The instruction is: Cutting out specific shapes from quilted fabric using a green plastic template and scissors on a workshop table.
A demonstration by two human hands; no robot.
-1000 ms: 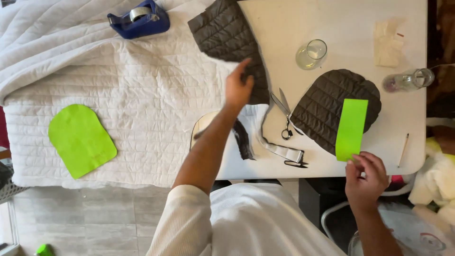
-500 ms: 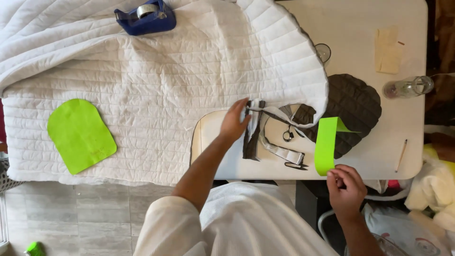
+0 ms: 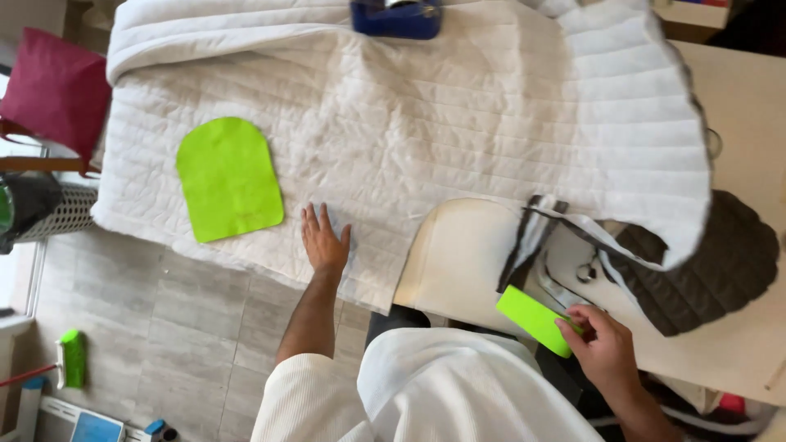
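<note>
A lime green arch-shaped felt piece (image 3: 228,178) lies on the white quilted fabric (image 3: 458,123). Just beside it, the left hand (image 3: 325,241) presses flat, grip released. The right hand (image 3: 604,346) pinches a green strip (image 3: 534,320) (over the worktop's (image 3: 737,360) near edge).

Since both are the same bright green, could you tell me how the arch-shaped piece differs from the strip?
The arch-shaped piece is broad with one rounded end and lies flat, untouched, on the white quilted fabric. The strip is narrow, rectangular and pinched in the right hand at the table edge. Both are plain lime green.
</note>
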